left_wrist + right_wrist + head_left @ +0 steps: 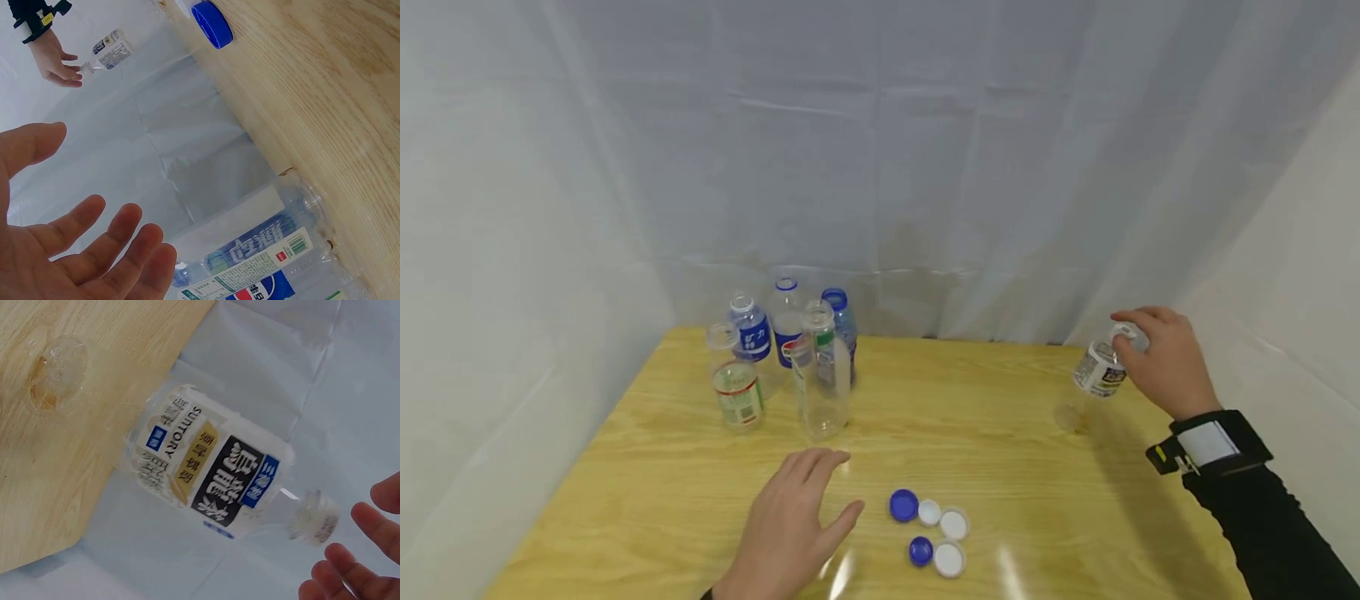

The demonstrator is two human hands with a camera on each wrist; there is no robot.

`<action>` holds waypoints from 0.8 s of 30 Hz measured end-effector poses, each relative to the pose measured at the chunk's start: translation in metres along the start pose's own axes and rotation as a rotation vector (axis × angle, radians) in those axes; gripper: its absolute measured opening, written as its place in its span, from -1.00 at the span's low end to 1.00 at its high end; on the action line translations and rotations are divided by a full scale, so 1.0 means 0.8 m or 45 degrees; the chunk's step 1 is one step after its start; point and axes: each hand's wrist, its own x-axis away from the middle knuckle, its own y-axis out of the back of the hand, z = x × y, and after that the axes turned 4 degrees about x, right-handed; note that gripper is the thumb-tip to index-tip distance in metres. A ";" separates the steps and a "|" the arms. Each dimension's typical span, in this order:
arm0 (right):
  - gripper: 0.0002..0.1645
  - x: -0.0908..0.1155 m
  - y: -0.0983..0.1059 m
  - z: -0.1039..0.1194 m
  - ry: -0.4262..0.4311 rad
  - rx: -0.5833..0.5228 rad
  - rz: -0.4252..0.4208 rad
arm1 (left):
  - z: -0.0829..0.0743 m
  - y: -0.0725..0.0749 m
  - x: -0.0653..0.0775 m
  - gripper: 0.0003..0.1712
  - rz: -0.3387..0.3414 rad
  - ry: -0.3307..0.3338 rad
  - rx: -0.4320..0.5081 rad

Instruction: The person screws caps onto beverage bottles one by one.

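Note:
A clear Suntory tea bottle (206, 462) with a white cap (317, 518) stands near the table's far right corner. My right hand (1168, 362) is around the bottle's top; in the right wrist view its fingers (369, 525) are spread and sit just apart from the cap. Over the front of the table hovers my left hand (790, 521), its fingers loosely extended and holding nothing. To its right lie several loose caps, among them a blue cap (903, 505) and a white cap (950, 558). Beyond it stands a clear bottle (823, 408) without a cap.
Several uncapped bottles are grouped at the back left, including a green-labelled bottle (739, 396), a blue-labelled bottle (754, 337) and a Pepsi bottle (786, 321). A pale sheet (880, 167) hangs behind the wooden table (970, 417) and along its sides.

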 end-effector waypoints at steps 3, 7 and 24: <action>-0.64 0.006 0.002 0.013 0.085 -0.009 -0.040 | 0.000 -0.001 -0.001 -0.39 -0.003 -0.004 -0.001; -0.66 0.012 0.002 0.028 0.171 -0.011 -0.066 | 0.000 -0.002 -0.002 -0.39 -0.005 -0.002 -0.006; -0.65 0.048 -0.008 0.080 0.415 -0.051 -0.061 | 0.004 -0.002 -0.002 -0.38 -0.020 -0.019 -0.012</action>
